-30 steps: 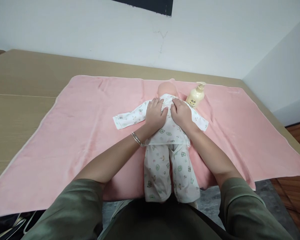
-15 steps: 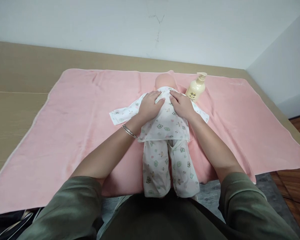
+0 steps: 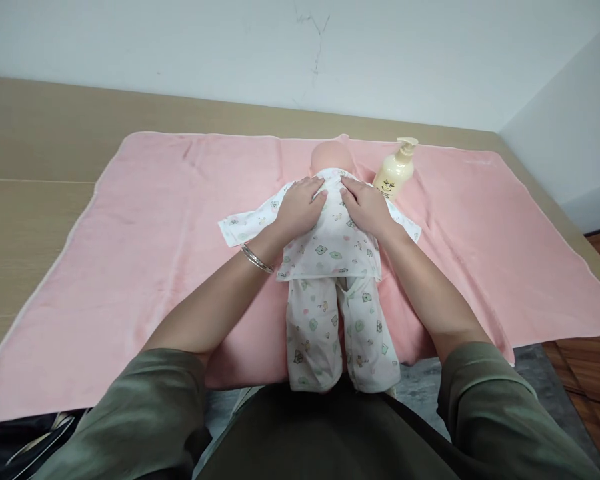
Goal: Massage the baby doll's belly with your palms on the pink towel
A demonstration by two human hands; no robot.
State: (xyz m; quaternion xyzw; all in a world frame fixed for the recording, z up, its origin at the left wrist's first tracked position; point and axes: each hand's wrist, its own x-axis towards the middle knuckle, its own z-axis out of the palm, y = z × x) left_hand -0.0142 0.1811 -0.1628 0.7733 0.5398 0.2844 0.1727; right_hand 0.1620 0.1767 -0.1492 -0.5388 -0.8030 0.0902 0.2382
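Observation:
A baby doll [image 3: 330, 259] in a white printed top and trousers lies on a pink blanket [image 3: 145, 233], its face not visible and its head at the far end. My left hand [image 3: 301, 208] rests flat on the left side of its upper body, fingers extended over the cloth. On the right side of the upper body lies my right hand [image 3: 367, 205], likewise flat with fingers spread. Both hands touch the top near the neck, thumbs a short way apart. Two thin silver bangles [image 3: 257, 259] circle my left wrist.
A cream pump bottle [image 3: 394, 170] lies tilted on the blanket, just beyond my right hand. The wooden table [image 3: 40, 133] meets a white wall [image 3: 205, 47] behind. Dark fabric [image 3: 25, 443] shows at the lower left.
The whole view has shifted slightly, with the far table edge a little higher. Both hands stay on the doll's upper body, nearly unchanged.

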